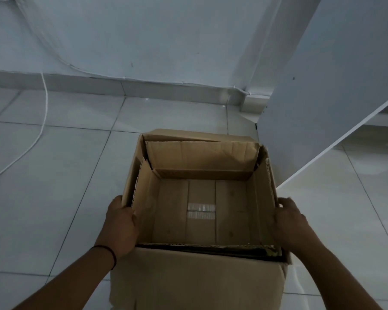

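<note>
Holding: in the head view, the left hand [121, 224] grasps the left wall of the cardboard box [199, 280], with the thumb hooked over the rim.
Right hand: the right hand [293, 222] lies along the outside of the right wall, and its fingertips curl over the top edge, so it is grasping too.
Box: it is open at the top and nothing lies inside. A strip of tape [201, 211] crosses the bottom seam, and the far flap is bent inward and creased.
Where: the box sits straight ahead of the person over the tiled floor [54, 175]. Its base is out of view, so I cannot tell whether it rests there or is lifted.
Nearby: a white panel [322, 108] leans just beside the box's far right corner. A white cable [42, 126] trails across the floor well to the left.
Risk, walls: both grips are on thin upper edges, and I judge these could fold or tear if the box is lifted.
Risk, bottom: the seam relies on that one short strip of tape and may give way under a load.
Risk, panel: swinging the box to the right could knock the leaning panel.
</note>
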Demonstrator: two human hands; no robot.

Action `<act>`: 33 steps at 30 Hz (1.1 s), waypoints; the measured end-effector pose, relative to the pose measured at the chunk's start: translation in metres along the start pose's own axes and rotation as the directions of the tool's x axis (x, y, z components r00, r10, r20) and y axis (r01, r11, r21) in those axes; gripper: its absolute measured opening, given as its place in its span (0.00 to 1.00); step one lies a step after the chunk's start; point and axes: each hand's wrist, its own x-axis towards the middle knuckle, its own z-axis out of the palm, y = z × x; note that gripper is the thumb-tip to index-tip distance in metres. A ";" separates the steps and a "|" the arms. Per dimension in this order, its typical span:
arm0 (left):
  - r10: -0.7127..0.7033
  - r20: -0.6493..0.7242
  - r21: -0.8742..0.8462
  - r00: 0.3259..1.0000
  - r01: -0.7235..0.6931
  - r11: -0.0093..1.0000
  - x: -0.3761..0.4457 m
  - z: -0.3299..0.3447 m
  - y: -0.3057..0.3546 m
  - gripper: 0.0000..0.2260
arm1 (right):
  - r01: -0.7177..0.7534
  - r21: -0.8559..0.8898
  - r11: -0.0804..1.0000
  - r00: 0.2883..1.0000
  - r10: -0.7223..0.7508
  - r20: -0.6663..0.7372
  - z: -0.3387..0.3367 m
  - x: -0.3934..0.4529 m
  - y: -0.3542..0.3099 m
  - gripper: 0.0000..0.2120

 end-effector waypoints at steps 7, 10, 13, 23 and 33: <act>-0.151 0.130 0.465 0.980 0.074 0.882 0.014 -0.003 0.016 0.18 | -0.130 -0.126 0.983 0.989 0.120 -0.082 0.029 0.000 -0.017 0.14; -0.037 0.065 0.467 0.997 0.002 0.884 0.018 -0.004 0.017 0.30 | -0.098 -0.043 0.994 0.973 0.087 -0.215 0.034 -0.005 -0.014 0.12; 0.014 0.054 0.387 0.998 -0.033 0.921 0.015 -0.003 0.009 0.27 | -0.068 0.098 0.993 0.967 0.090 -0.238 0.038 -0.009 -0.011 0.19; -0.002 0.007 0.238 1.000 0.000 0.971 0.008 -0.007 0.010 0.24 | -0.109 -0.108 0.988 0.955 0.074 -0.287 0.042 -0.006 -0.009 0.24; 0.011 0.020 0.237 1.000 -0.015 0.971 0.008 -0.006 0.011 0.27 | -0.042 -0.072 0.997 0.967 0.022 -0.252 0.044 -0.005 -0.005 0.32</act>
